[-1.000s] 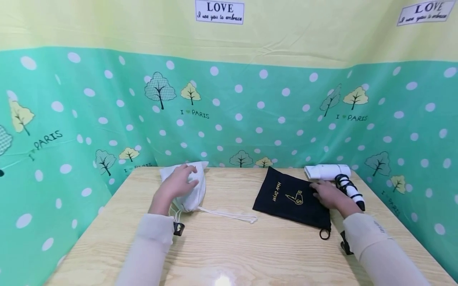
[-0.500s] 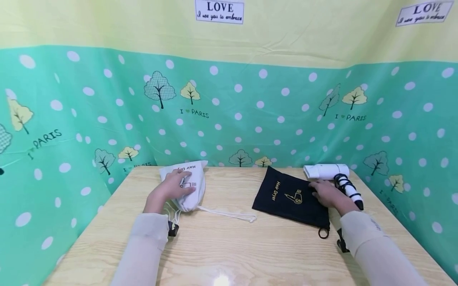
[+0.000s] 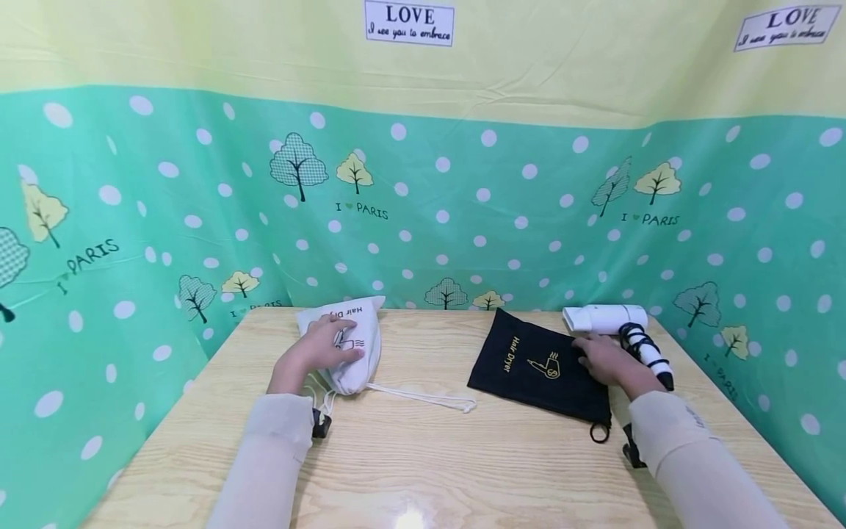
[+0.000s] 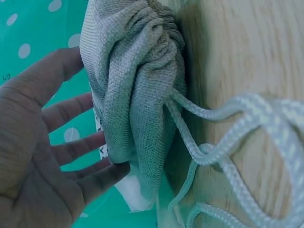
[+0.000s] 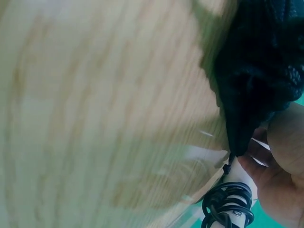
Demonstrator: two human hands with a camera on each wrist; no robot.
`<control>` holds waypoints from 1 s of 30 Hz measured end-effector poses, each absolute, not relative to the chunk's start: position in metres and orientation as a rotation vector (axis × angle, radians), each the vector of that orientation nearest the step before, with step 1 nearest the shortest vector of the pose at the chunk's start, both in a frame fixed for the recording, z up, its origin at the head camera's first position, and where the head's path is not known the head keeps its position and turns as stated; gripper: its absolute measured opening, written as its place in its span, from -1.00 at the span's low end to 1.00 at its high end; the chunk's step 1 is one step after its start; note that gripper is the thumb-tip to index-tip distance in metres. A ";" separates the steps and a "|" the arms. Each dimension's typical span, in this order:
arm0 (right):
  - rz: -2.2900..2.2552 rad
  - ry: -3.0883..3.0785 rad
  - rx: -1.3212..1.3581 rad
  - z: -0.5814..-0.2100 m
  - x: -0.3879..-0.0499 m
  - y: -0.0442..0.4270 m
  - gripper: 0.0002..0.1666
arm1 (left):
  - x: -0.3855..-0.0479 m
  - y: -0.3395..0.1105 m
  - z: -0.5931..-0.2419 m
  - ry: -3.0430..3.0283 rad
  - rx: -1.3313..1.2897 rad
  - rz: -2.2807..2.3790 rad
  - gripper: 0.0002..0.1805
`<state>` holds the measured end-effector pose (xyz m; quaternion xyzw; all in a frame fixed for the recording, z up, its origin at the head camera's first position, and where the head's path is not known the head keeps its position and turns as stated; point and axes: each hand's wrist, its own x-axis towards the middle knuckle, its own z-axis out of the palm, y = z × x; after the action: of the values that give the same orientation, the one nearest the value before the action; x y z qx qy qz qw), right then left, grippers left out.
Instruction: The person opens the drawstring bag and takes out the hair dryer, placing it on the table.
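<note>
- Both arms reach forward over the wood-grain desk (image 3: 423,448), the left sleeve (image 3: 264,455) and right sleeve (image 3: 700,455) ending at the wrists; the hands are well apart from each other.
- The left hand (image 3: 320,345) lies palm down over the off-white drawstring pouch (image 3: 350,371) at the far left of the desk. Its fingers are parted and only slightly bent; the left wrist view shows fingertips at the pouch's side without wrapping round it.
- The right hand (image 3: 604,358) rests at the right edge of the black drawstring pouch (image 3: 509,367), which lies flat on the right half of the desk. The fingers bend down at the cloth; I cannot tell whether they pinch it.
- Just beyond the right hand is a white hair dryer (image 3: 611,318), nozzle to the left, a black power cord (image 5: 225,194) wound round its handle.
- The black pouch reads "Hair Dryer" in yellow, turned sideways, beside a dryer drawing.
- The off-white pouch bears "Hair Dry…" in dark letters, upside down, the remainder unclear by the left hand; a dryer drawing is partly covered.
- The curtain (image 3: 463,176) behind reads "LOVE", "I see you to embrace" and, with a heart, "I PARIS".
</note>
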<state>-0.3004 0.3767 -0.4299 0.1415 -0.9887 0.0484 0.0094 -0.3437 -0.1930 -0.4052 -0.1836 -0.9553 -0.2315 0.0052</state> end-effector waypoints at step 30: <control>0.115 -3.159 0.379 -0.427 -0.300 0.370 -0.65 | -0.336 -0.167 -0.399 -3.022 -0.631 -0.689 -0.13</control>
<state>-0.3000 0.3702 -0.4275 0.1190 -0.9920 0.0362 -0.0212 -0.3360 -0.1673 -0.3987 -0.1994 -0.9553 -0.2179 -0.0109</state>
